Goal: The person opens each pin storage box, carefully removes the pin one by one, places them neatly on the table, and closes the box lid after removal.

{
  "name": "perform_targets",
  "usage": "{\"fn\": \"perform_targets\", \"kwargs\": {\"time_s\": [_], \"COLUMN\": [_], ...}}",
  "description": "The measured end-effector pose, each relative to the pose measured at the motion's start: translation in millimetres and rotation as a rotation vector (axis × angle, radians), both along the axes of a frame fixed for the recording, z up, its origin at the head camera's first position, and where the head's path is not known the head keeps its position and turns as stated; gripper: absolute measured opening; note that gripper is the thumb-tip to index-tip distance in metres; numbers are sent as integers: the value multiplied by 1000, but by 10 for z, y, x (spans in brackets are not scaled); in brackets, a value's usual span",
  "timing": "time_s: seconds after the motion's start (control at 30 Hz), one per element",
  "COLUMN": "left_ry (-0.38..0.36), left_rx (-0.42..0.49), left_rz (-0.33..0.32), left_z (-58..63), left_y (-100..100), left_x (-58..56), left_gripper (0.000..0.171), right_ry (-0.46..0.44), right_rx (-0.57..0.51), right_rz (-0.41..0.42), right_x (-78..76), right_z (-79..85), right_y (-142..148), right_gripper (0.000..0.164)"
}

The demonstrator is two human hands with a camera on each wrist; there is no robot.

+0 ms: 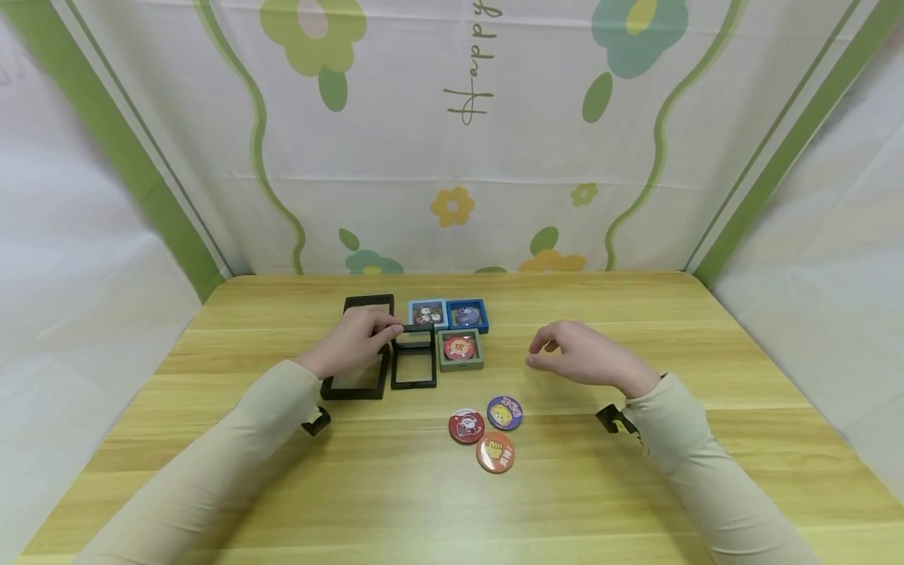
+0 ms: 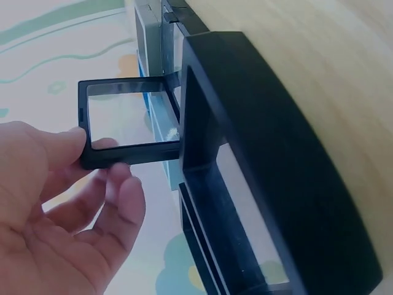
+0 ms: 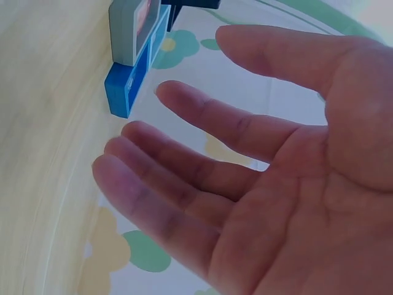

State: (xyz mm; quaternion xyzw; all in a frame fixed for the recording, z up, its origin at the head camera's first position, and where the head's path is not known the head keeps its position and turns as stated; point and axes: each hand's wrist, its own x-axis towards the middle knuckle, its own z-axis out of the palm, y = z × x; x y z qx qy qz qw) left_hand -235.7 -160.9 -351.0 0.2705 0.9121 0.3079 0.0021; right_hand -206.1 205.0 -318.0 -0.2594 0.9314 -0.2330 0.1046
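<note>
Larger black rigid framing (image 1: 353, 395) lies at the left, partly hidden by your left hand (image 1: 356, 337), whose thumb and fingers pinch the raised half of a small black hinged frame (image 1: 413, 348) with clear windows, just beside it on the wood-grain tabletop (image 1: 600, 494). At its right and far side, square light-blue (image 1: 428, 301), dark-blue (image 1: 485, 314) and grey-green cases (image 1: 462, 366) each contain a round badge. Three glossy round badges, red (image 1: 467, 426), purple (image 1: 504, 413) and orange (image 1: 496, 453), lie nearer you. Your right hand (image 1: 582, 355) hovers at the right, fingers loosely bent, holding nothing.
</note>
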Motion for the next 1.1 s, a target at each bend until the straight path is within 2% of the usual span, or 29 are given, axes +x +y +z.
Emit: {"fn": "perform_targets", "kwargs": {"time_s": [0.27, 0.5, 0.63, 0.8, 0.97, 1.1], "left_ry": [6, 12, 44, 75, 113, 172], "left_rx": [-14, -131, -185, -189, -228, -267], "left_rz": [-59, -68, -62, -83, -134, -168], "left_z": [8, -21, -7, 14, -24, -72], "left_y": [-43, -36, -6, -1, -7, -3], "left_x": [34, 109, 158, 186, 192, 192], "left_gripper": [20, 22, 23, 19, 10, 6], "right_ry": [9, -26, -45, -47, -42, -42], "right_rx": [22, 20, 25, 31, 38, 38], "right_rz": [22, 64, 83, 91, 89, 88], "right_x": [16, 28, 33, 36, 31, 32], "right_z": [-2, -45, -77, -89, -96, -98], "right_y": [-29, -42, -67, -83, -82, -84], "right_gripper": [24, 31, 36, 36, 37, 35]}}
